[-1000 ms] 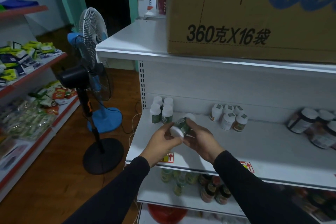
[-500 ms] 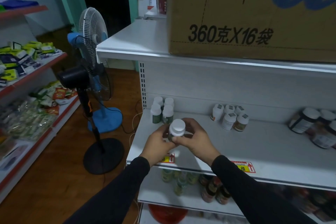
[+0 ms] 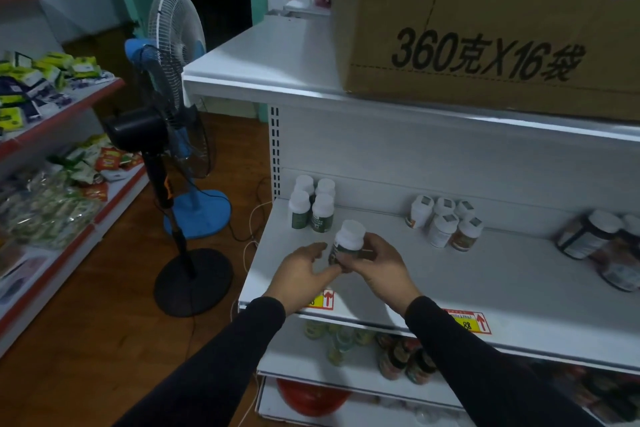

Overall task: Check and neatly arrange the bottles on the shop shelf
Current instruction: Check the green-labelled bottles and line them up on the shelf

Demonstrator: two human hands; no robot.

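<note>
A small green-labelled bottle [image 3: 347, 241] with a white cap stands upright over the white shelf [image 3: 467, 281], near its left front. My right hand [image 3: 379, 269] grips it from the right, fingers curled round its body. My left hand [image 3: 302, 276] sits just to its left, thumb lifted off and fingertips touching the base. Behind it stand several matching green bottles [image 3: 312, 210] in a tight block by the back panel. Several white bottles [image 3: 444, 222] cluster mid-shelf, and dark jars [image 3: 588, 236] lie at the right.
A big cardboard box [image 3: 485, 28] fills the top shelf right above. More jars [image 3: 401, 359] stand on the shelf below. Two pedestal fans [image 3: 173, 55] with round bases [image 3: 193, 282] and cables occupy the wooden floor at left, beside shelves of packets [image 3: 48, 80].
The bottle went from tilted on its side to upright and moved slightly toward the shelf. My left thumb has come off it; the right hand keeps its grip.
</note>
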